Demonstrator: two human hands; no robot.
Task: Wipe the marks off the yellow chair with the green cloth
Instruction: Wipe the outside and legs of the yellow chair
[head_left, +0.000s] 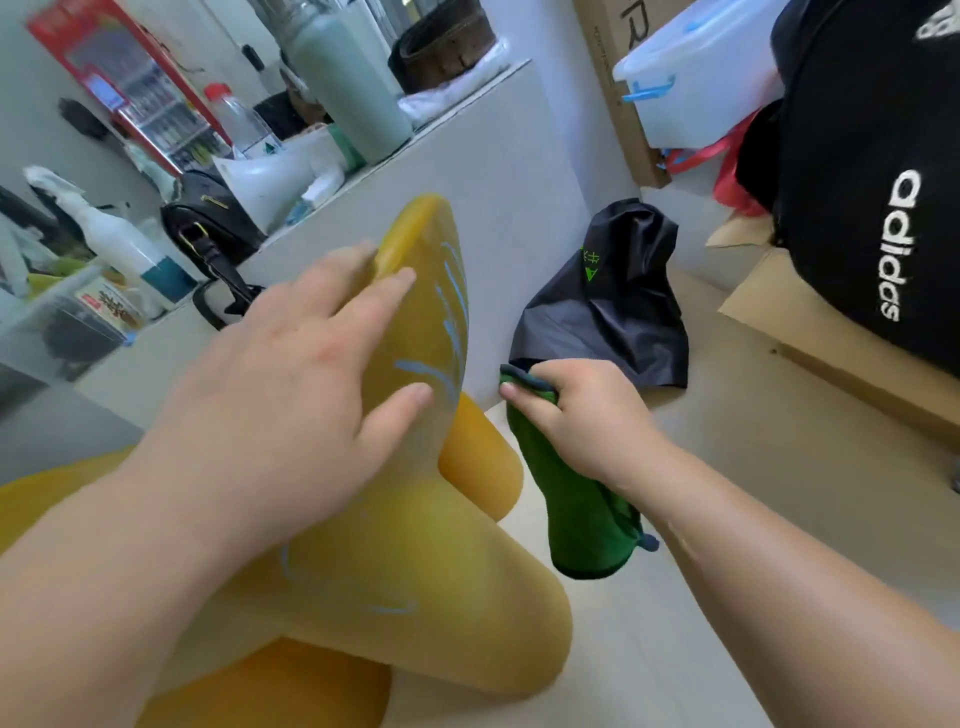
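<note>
Clear bin (57, 332) at 9 o'clock, contents blurred, yellow chair (415, 545) blue-scribbled, left hand (291, 379) spread flat on it, right hand (576, 415) clutching green cloth (576, 525) at 3 o'clock

Yellow chair (415, 545) with blue marks (452, 312); green cloth (576, 519).

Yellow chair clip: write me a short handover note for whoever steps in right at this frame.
Left hand: open, palm and fingers flat on the backrest of the yellow plastic chair, steadying it.
Right hand: closed on the bunched green cloth, held just right of the chair, apart from it; most of the cloth hangs down below the fist.
Done: cloth is in hand; no cleaned patch can be confirmed.
Left: blue marks show on the backrest, and a blue outline on the seat. Wipe both.
</note>
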